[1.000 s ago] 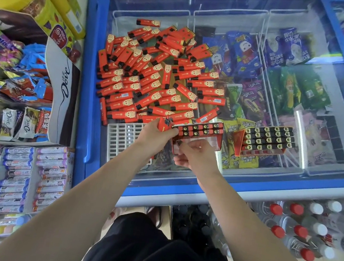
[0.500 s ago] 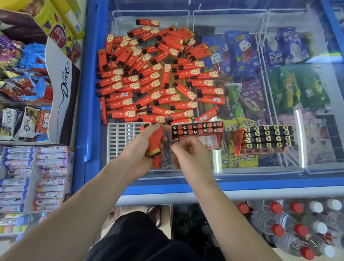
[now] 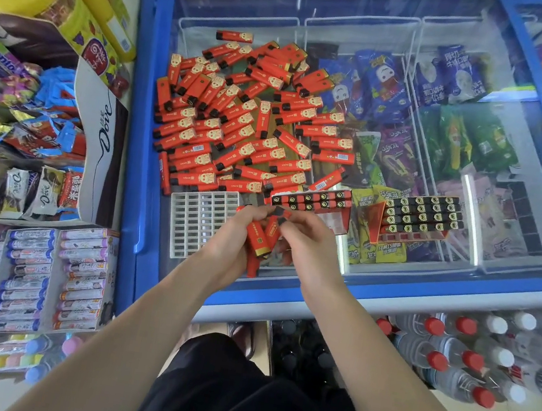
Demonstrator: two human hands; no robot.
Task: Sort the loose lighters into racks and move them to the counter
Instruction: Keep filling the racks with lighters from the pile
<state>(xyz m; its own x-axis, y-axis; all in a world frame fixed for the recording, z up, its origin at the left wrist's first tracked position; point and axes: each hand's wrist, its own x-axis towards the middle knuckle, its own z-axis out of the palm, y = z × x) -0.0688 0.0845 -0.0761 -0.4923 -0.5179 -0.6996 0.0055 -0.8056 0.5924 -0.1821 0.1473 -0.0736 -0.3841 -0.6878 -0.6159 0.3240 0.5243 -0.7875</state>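
I stand at the freezer (image 3: 141, 110), and everything sits on its glass lid. The heap of loose lighters (image 3: 241, 120) covers the lid's left half. At the heap's right near corner lies the full rack (image 3: 420, 215), with the part-filled rack (image 3: 313, 202) between it and the heap, and the empty white rack (image 3: 198, 218) along the heap's near edge. My left hand (image 3: 233, 238) grips a bunch of lighters (image 3: 258, 239) just beside the white rack; my right hand (image 3: 307, 239) pinches one of them.
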